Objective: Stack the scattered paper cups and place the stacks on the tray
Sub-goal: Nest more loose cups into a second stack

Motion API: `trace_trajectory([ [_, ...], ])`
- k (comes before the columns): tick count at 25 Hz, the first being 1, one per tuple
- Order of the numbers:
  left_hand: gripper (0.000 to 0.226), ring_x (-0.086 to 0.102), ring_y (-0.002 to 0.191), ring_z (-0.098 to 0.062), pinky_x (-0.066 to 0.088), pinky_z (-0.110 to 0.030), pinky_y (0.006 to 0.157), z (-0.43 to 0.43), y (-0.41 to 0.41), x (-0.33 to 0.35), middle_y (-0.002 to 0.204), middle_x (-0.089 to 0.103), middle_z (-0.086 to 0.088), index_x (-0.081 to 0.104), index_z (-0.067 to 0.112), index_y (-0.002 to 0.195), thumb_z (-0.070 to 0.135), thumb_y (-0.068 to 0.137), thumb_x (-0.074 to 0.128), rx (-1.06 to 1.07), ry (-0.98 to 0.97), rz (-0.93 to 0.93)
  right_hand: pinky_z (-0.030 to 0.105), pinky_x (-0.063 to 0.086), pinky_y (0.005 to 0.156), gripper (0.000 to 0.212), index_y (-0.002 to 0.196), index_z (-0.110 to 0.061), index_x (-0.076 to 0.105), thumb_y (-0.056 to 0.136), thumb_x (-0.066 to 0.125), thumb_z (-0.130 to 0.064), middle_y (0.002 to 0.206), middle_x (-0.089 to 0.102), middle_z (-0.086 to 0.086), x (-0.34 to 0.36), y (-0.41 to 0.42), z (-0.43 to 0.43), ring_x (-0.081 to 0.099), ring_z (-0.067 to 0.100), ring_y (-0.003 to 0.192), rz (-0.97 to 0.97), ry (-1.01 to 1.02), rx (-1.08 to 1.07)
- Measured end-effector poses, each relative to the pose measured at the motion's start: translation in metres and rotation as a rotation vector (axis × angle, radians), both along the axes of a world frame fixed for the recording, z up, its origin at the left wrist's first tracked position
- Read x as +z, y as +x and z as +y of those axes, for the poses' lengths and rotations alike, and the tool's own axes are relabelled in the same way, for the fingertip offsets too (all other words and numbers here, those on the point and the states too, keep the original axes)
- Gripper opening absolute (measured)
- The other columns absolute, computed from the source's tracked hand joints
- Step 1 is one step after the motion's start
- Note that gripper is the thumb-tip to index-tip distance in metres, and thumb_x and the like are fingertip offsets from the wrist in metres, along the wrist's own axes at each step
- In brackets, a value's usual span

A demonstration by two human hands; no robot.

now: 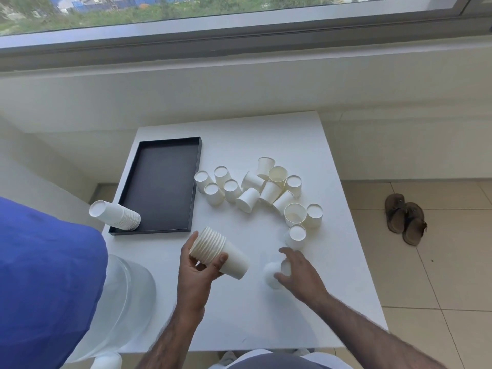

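My left hand [195, 272] grips a stack of white paper cups [221, 251], held sideways above the white table [239, 315] with the cup bottoms pointing right. To its right, my right hand [298, 272] closes its fingers around a single white cup [273, 274] on the table. Several loose cups [262, 191] lie scattered across the table's middle, some upside down, some on their sides. A black rectangular tray [159, 182] sits at the table's left. One finished cup stack [115, 215] lies on its side in the tray's near left corner.
A large clear water jug [125, 296] stands by the table's left front corner. A person in a blue shirt [45, 283] is at the left. A pair of brown sandals [406, 218] lies on the tiled floor to the right. A window ledge runs behind the table.
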State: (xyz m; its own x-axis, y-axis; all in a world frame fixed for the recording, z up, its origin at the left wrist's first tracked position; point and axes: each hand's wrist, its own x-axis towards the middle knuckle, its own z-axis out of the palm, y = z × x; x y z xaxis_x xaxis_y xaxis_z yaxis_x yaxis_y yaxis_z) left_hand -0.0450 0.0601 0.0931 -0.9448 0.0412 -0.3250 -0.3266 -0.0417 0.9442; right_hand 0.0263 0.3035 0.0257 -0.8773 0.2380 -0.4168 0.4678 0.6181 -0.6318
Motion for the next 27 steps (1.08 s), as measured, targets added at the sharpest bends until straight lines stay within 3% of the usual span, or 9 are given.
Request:
trace_trajectory([
  [3,0.088,0.065,0.126,-0.034,0.062,-0.056,0.092,0.001,-0.008,0.0,0.138,0.063,-0.016,0.054,0.023,0.147,0.021,0.07,0.096,0.058,0.08,-0.015,0.04,0.06,0.081,0.055,0.131,-0.017,0.06,0.081,0.082,-0.022,0.114,0.062,0.011,0.032,-0.006,-0.01,0.068,0.027,0.1,0.018,-0.993,-0.465],
  [5,0.077,0.062,0.13,-0.038,0.058,-0.06,0.098,0.004,-0.012,0.001,0.138,0.063,-0.019,0.055,0.015,0.143,0.023,0.073,0.087,0.084,0.124,-0.024,0.042,0.06,0.079,0.059,0.13,-0.011,0.063,0.076,0.085,-0.018,0.107,0.066,0.013,0.045,-0.008,-0.018,0.069,0.03,0.095,0.041,-1.308,-0.534],
  [10,0.078,0.067,0.124,-0.03,0.061,-0.047,0.091,0.014,-0.013,0.002,0.133,0.068,-0.011,0.059,0.019,0.139,0.034,0.071,0.095,-0.005,0.116,-0.013,0.046,0.06,0.084,0.057,0.13,-0.006,0.061,0.078,0.085,-0.013,0.11,0.067,0.015,0.063,-0.016,-0.037,0.071,0.034,0.097,0.079,-1.393,-0.561],
  [16,0.097,0.066,0.125,-0.033,0.063,-0.046,0.088,0.024,-0.004,-0.003,0.14,0.061,-0.015,0.051,0.022,0.142,0.033,0.057,0.097,0.008,0.181,-0.05,0.045,0.061,0.081,0.049,0.123,-0.007,0.065,0.079,0.085,-0.018,0.106,0.065,0.015,0.065,-0.026,-0.046,0.073,0.029,0.093,0.041,-1.322,-0.477],
  [19,0.097,0.068,0.12,-0.027,0.063,-0.046,0.09,0.023,-0.004,-0.005,0.14,0.061,-0.012,0.052,0.026,0.142,0.034,0.056,0.097,0.023,0.161,-0.043,0.037,0.06,0.076,0.047,0.11,-0.012,0.069,0.076,0.084,-0.041,0.102,0.073,0.007,0.062,-0.035,-0.04,0.073,0.018,0.086,0.058,-1.061,-0.418],
  [20,0.098,0.068,0.12,-0.023,0.062,-0.044,0.092,0.022,-0.003,-0.005,0.139,0.062,-0.007,0.051,0.031,0.142,0.036,0.055,0.097,0.005,0.128,-0.033,0.033,0.057,0.074,0.046,0.107,-0.014,0.068,0.076,0.083,-0.044,0.102,0.073,0.005,0.057,-0.039,-0.033,0.07,0.015,0.084,0.097,-0.841,-0.442],
  [22,0.102,0.07,0.115,-0.011,0.062,-0.029,0.085,0.019,0.0,-0.003,0.134,0.065,0.007,0.049,0.046,0.142,0.039,0.053,0.099,-0.044,0.065,-0.009,0.032,0.052,0.079,0.04,0.115,-0.015,0.065,0.085,0.079,-0.038,0.11,0.065,0.005,0.042,-0.047,-0.009,0.062,0.016,0.095,0.2,-0.213,-0.423],
  [24,0.108,0.071,0.112,-0.005,0.06,-0.02,0.079,0.015,0.002,-0.002,0.128,0.068,0.016,0.045,0.054,0.142,0.041,0.051,0.101,-0.095,0.021,0.011,0.038,0.05,0.087,0.047,0.132,-0.015,0.055,0.093,0.069,-0.037,0.123,0.055,0.008,0.026,-0.052,0.018,0.054,0.025,0.112,0.163,0.328,-0.219],
  [27,0.108,0.071,0.113,-0.007,0.06,-0.023,0.082,0.011,0.003,0.0,0.126,0.07,0.017,0.047,0.056,0.14,0.051,0.048,0.104,-0.152,-0.031,0.042,0.038,0.054,0.084,0.056,0.146,-0.022,0.041,0.096,0.061,-0.039,0.129,0.048,0.007,0.008,-0.059,0.042,0.052,0.027,0.115,-0.023,0.611,0.054],
])
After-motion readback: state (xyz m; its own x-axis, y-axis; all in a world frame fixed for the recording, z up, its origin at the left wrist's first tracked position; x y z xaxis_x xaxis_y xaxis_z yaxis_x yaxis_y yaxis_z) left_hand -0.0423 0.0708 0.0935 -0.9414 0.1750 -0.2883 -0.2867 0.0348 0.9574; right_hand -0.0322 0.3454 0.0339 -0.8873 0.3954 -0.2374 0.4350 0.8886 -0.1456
